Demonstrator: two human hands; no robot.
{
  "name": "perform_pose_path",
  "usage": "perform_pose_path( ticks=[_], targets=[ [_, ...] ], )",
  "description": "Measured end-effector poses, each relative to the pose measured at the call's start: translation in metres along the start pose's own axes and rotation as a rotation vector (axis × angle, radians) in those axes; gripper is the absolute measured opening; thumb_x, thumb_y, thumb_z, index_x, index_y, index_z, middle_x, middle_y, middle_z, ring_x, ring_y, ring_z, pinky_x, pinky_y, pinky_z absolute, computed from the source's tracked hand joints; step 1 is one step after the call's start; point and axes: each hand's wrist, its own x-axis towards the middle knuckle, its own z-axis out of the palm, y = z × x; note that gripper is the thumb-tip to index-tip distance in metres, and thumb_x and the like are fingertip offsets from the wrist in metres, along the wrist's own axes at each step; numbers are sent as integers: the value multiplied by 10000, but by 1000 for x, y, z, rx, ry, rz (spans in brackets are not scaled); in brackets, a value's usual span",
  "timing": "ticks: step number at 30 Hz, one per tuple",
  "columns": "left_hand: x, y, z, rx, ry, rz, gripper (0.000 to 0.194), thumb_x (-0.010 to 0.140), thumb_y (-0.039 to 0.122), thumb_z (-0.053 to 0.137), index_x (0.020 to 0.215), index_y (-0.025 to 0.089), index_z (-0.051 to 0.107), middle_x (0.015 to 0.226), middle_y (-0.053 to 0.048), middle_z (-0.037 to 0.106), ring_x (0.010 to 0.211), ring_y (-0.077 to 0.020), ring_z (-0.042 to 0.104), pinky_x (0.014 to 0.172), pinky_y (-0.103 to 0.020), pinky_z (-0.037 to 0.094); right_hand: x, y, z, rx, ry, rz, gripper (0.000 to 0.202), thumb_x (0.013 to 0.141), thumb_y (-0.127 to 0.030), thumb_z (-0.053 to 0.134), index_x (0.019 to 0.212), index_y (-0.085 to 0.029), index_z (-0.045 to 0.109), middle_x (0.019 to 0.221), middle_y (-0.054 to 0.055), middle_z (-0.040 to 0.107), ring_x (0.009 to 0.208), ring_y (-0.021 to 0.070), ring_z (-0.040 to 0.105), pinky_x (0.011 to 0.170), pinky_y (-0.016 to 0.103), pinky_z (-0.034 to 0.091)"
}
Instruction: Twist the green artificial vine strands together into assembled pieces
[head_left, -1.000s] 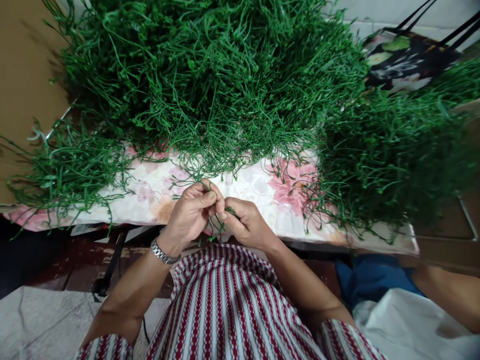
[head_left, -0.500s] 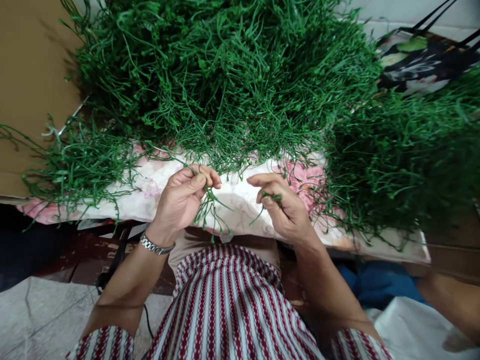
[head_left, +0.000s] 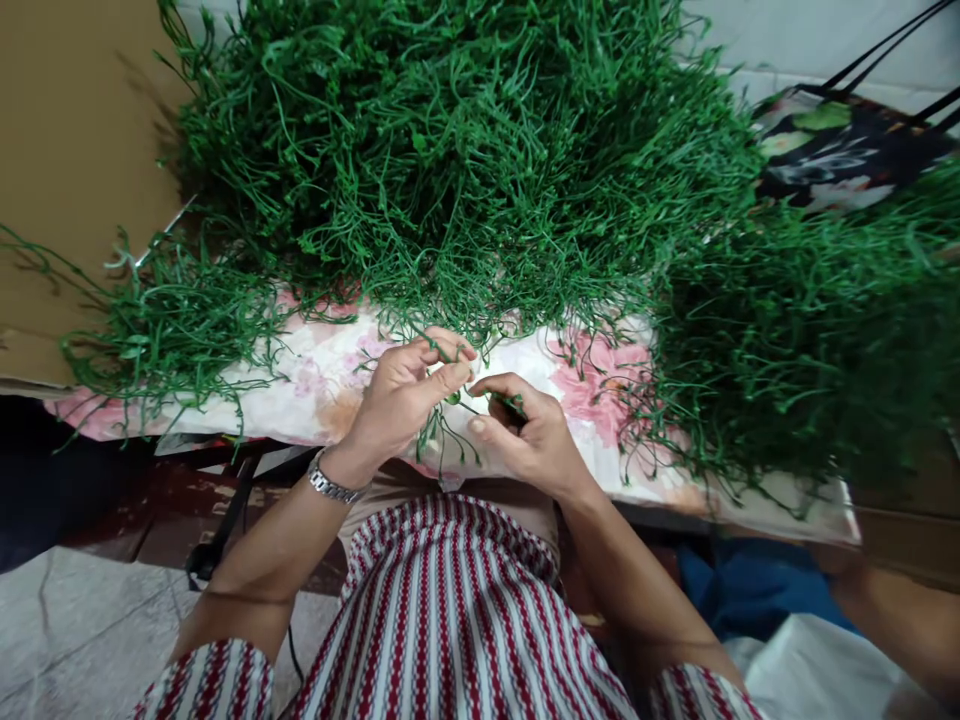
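My left hand (head_left: 401, 395), with a metal-banded watch at the wrist, pinches a thin green branched stem (head_left: 444, 438) that looks like artificial greenery. Its thin branches hang down below the fingers. Close on the right, my right hand (head_left: 536, 440) is curled around small green stem pieces (head_left: 513, 404), partly covered by the fingers. Its fingertips are close to the stem; whether they touch it I cannot tell. Both hands are above a floral cloth (head_left: 292, 380). Just beyond them lies a big tangled heap of green stems (head_left: 450, 150).
A smaller pile of stems (head_left: 180, 310) lies at the left beside a cardboard box (head_left: 75, 130). Another heap (head_left: 795, 350) covers the right side. Behind it is a dark floral bag (head_left: 847, 150) with black straps. Another person's blue-clothed leg (head_left: 757, 585) is at the lower right.
My two hands have come together: the left moved right with its stem, and the right moved left and a little down. The gap between them has nearly closed.
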Motion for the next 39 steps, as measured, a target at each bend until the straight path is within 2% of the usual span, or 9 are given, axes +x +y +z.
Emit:
perform_pose_path(
  ticks=[5, 8, 10, 13, 18, 21, 27, 31, 39],
  targets=[
    [9, 10, -2, 283, -213, -37, 102, 769, 230, 626, 787, 169, 705, 951, -77, 659, 961, -199, 582, 916, -335, 419, 4, 8, 10, -57, 123, -45, 85, 828, -239, 562, 853, -161, 587, 703, 4, 571, 608, 107, 491, 589, 231, 395],
    [7, 18, -17, 369, -96, 50, 251, 762, 217, 637, 1008, 206, 687, 1080, -72, 653, 1049, -214, 563, 971, -347, 394, 3, 16, 7, 51, 189, 80, 126, 844, -277, 556, 828, -157, 592, 649, -15, 538, 571, 95, 464, 550, 216, 374],
    [3, 19, -29, 385, -68, 113, 314, 741, 205, 657, 1055, 211, 669, 1109, -69, 642, 1087, -222, 548, 983, -342, 389, 2, 22, 4, 109, 209, 141, 151, 836, -302, 571, 817, -154, 598, 640, -20, 530, 573, 94, 460, 549, 214, 372],
    [-2, 12, -40, 546, -154, 141, 283, 775, 172, 601, 1050, 195, 665, 1118, -80, 635, 1094, -215, 546, 982, -337, 383, 1, 27, -1, 191, 232, 146, 163, 818, -316, 594, 801, -155, 606, 653, -18, 535, 578, 92, 463, 556, 215, 380],
    [-2, -4, -37, 856, -288, 159, 261, 813, 125, 487, 1000, 155, 667, 1003, -98, 660, 1006, -224, 566, 928, -375, 393, 2, 27, -3, 306, 309, 93, 178, 817, -343, 604, 793, -166, 611, 627, -26, 509, 508, 74, 427, 497, 208, 364],
    [-1, -4, -33, 786, -373, 67, 229, 827, 158, 474, 930, 160, 679, 912, -78, 670, 919, -204, 591, 845, -338, 429, 5, 27, -4, 355, 304, -5, 162, 812, -333, 621, 797, -172, 627, 649, -12, 529, 515, 77, 449, 501, 215, 372],
    [-2, 7, -29, 462, -340, -199, 140, 745, 166, 569, 778, 166, 705, 796, -47, 696, 740, -162, 610, 687, -256, 445, 12, 18, -3, 433, 346, -122, 189, 785, -368, 652, 743, -185, 635, 620, -2, 538, 514, 95, 459, 489, 231, 363],
    [-5, 8, -27, 314, -370, -254, 95, 709, 207, 632, 742, 164, 711, 719, -37, 675, 633, -131, 563, 603, -224, 419, 14, 15, -1, 420, 342, -203, 135, 787, -328, 654, 756, -197, 656, 624, 7, 563, 519, 103, 479, 495, 241, 378],
    [-10, 7, -24, 232, -424, -301, 46, 679, 186, 655, 669, 142, 645, 657, -20, 600, 643, -131, 509, 616, -234, 397, 16, 24, 4, 303, 337, -278, 149, 796, -340, 630, 798, -204, 689, 617, 20, 582, 527, 118, 488, 489, 256, 381]
  ],
)
